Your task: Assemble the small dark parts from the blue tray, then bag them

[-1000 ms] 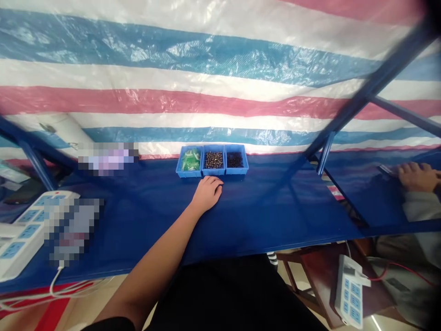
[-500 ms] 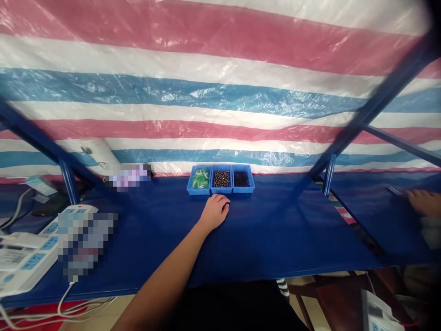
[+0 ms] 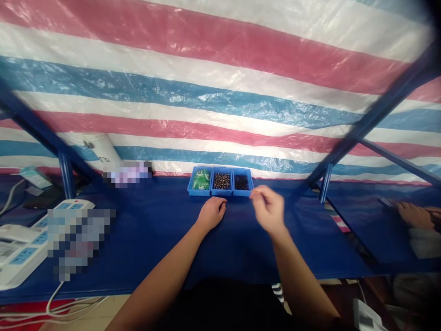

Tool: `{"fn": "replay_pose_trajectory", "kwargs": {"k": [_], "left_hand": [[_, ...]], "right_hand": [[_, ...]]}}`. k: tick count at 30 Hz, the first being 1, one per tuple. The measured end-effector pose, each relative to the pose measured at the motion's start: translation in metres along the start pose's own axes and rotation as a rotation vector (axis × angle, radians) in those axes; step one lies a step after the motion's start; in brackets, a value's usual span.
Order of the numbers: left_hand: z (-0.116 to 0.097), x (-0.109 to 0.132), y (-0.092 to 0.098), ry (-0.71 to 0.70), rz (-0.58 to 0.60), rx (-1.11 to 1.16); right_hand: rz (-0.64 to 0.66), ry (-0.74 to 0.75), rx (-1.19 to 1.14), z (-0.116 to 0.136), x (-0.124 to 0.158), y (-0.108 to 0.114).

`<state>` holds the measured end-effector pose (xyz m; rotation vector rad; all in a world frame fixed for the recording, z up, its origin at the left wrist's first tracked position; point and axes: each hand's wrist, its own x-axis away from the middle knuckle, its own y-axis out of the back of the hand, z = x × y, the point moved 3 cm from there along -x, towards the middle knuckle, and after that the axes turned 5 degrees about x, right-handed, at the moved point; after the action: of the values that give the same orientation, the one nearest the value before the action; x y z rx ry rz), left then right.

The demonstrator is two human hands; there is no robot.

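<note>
Three small blue bins stand side by side at the back of the table. The left bin [image 3: 199,192] holds green pieces [image 3: 201,179], which look like small circuit boards. In the middle bin [image 3: 222,192] lie brass-coloured and dark small parts [image 3: 222,181]. Dark, thin small parts [image 3: 241,182] fill the right bin [image 3: 241,192]. My left hand [image 3: 211,214] rests on the table just before the middle bin, fingers curled down; whatever they hold is hidden. My right hand [image 3: 269,208], slightly blurred, is raised by the right bin's front corner, fingers pinched together; anything between them is too small to see.
A white power strip [image 3: 20,264] with cables lies on the left of the blue table [image 3: 237,253]. A white cylinder [image 3: 103,149] stands at the back left. Blue frame posts [image 3: 330,151] slant at both sides. At far right, another person's hand [image 3: 415,215] rests on a neighbouring table.
My right hand has come into view and is now by the right bin. My left hand stays almost in place before the bins. The camera view has tilted slightly.
</note>
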<state>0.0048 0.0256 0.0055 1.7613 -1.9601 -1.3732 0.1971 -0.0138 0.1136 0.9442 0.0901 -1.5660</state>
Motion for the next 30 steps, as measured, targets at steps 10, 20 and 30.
{"fn": "replay_pose_trajectory", "kwargs": {"k": [10,20,30], "left_hand": [[0.008,-0.004,0.006,0.11,-0.051,0.089],[0.002,-0.002,0.008,0.044,-0.113,0.041],[0.002,0.004,-0.015,-0.067,0.008,-0.028]], "right_hand": [[0.369,-0.343,0.162,-0.079,0.008,-0.1],[0.319,-0.217,0.045,-0.087,0.025,-0.104],[0.491,-0.083,0.053,-0.076,0.02,-0.104]]}}
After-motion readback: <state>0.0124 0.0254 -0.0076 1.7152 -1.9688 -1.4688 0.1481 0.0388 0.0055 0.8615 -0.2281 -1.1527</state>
